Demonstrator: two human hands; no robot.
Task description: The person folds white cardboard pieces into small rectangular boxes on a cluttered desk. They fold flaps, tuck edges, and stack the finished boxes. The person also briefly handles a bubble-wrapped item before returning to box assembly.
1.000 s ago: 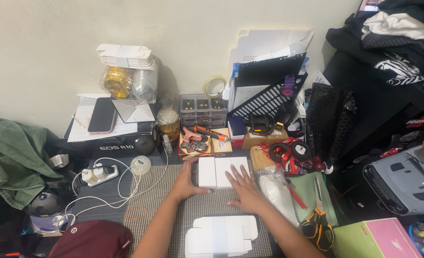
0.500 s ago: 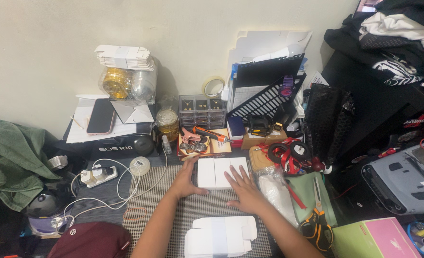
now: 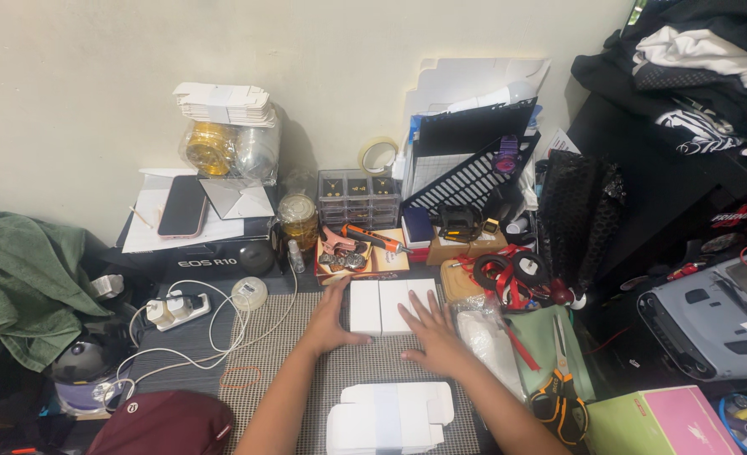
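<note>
Two small white boxes [image 3: 378, 305] lie side by side on a grey woven mat [image 3: 285, 358], near its far edge. My left hand [image 3: 329, 323] rests flat against the left side of the left box, fingers together and pointing away from me. My right hand [image 3: 431, 334] lies palm down with fingers spread, its fingertips on the right box. Neither hand grips anything. Closer to me on the mat sits a stack of flat, unfolded white cartons [image 3: 388, 415].
Clutter rings the mat: a white power strip with cables [image 3: 176, 310], a maroon cap [image 3: 163, 424], a green towel [image 3: 15, 282], orange-handled scissors [image 3: 560, 383], a pink-and-green box [image 3: 660, 421], a phone [image 3: 182, 205] on papers, small drawers [image 3: 356, 195], a black rack [image 3: 470, 164].
Both hands stay on the white boxes; only the camera view has shifted slightly.
</note>
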